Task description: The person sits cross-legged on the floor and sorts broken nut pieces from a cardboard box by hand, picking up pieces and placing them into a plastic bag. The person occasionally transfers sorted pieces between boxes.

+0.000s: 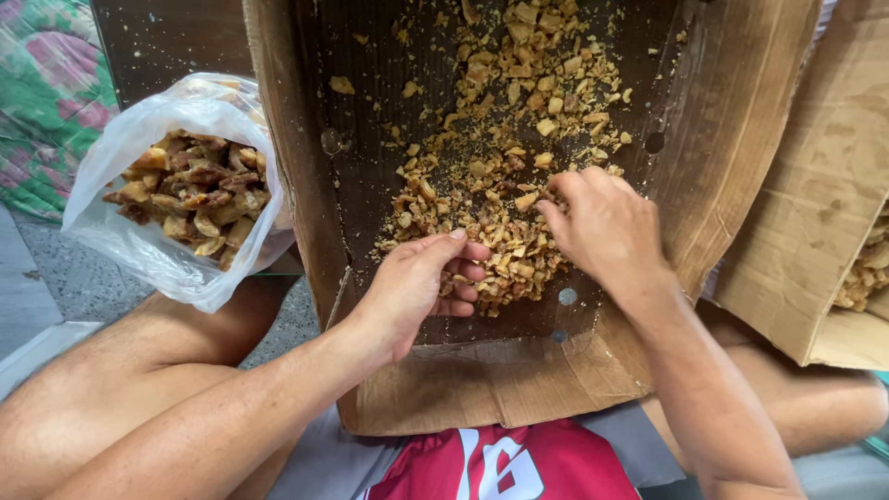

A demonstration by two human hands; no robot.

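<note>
I see the crumb pile (500, 231) at mid-frame between my cupped left hand (421, 282) and loosely curled right hand (602, 227), both touching it.

box: I see an open brown cardboard box (722, 139) on my lap
contents: pale crunchy pieces (500, 176) and crumbs scattered across its dark bottom

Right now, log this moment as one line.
left hand: cupped in fried pieces | right hand: fingertips picking in pile | cardboard box: on lap | plastic bag: filled, left
</note>
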